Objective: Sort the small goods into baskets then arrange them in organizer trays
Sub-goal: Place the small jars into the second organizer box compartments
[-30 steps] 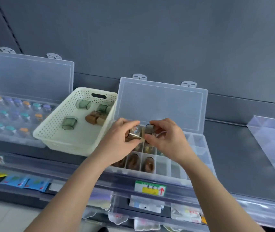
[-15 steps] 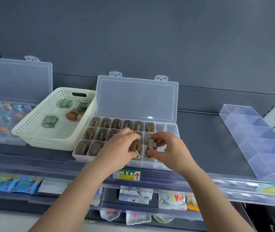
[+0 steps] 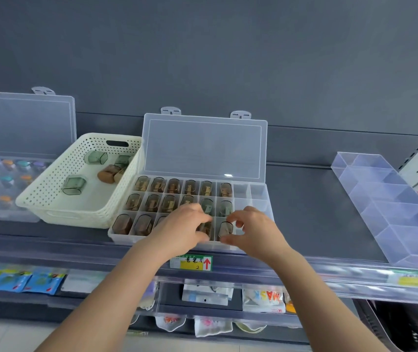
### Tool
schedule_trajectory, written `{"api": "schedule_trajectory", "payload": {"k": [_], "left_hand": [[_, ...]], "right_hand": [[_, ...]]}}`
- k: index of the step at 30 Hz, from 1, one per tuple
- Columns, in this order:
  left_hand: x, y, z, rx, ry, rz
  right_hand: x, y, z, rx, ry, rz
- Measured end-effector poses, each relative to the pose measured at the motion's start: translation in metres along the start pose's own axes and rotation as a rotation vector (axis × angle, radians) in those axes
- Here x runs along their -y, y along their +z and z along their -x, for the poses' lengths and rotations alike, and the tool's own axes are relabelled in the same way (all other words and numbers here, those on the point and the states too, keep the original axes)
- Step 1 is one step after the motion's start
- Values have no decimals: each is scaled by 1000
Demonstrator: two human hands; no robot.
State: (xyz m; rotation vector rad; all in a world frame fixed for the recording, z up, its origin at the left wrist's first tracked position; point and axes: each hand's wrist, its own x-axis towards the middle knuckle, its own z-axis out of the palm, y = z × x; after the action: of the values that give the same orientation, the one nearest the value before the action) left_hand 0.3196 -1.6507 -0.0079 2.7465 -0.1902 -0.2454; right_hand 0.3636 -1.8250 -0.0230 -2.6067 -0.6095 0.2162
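A clear organizer tray (image 3: 258,199) with its lid up stands on the shelf in the middle, most of its compartments filled with small brown cases. My left hand (image 3: 182,232) pinches a brown case (image 3: 206,228) that sits in a front-row compartment. Beside it my right hand (image 3: 256,233) holds another brown case (image 3: 226,230) between thumb and forefinger in the neighbouring front compartment. Two green cases (image 3: 206,205) stand in the middle row just behind the hands. The cream perforated basket (image 3: 50,196) to the left holds green cases (image 3: 74,184) and brown cases (image 3: 107,174).
A second lidded organizer (image 3: 4,189) with colour-capped bottles stands at far left. A clear divided tray (image 3: 393,207) lies on the dark shelf at right. The shelf's front rail carries a price tag (image 3: 192,262), with packets hanging below it.
Both hands have come down from above the back rows to the front row and set their two cases into adjacent compartments. The view has shifted right and pulled back.
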Motion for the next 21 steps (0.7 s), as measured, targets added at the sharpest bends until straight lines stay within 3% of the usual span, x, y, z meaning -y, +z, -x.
{"api": "schedule_trajectory", "payload": {"k": [14, 21], "left_hand": [[-1, 3, 2, -68, -7, -11], [26, -30, 17, -246, -67, -25]], "right_hand": [[4, -6, -7, 46, -12, 23], [45, -6, -27, -56, -157, 3]]}}
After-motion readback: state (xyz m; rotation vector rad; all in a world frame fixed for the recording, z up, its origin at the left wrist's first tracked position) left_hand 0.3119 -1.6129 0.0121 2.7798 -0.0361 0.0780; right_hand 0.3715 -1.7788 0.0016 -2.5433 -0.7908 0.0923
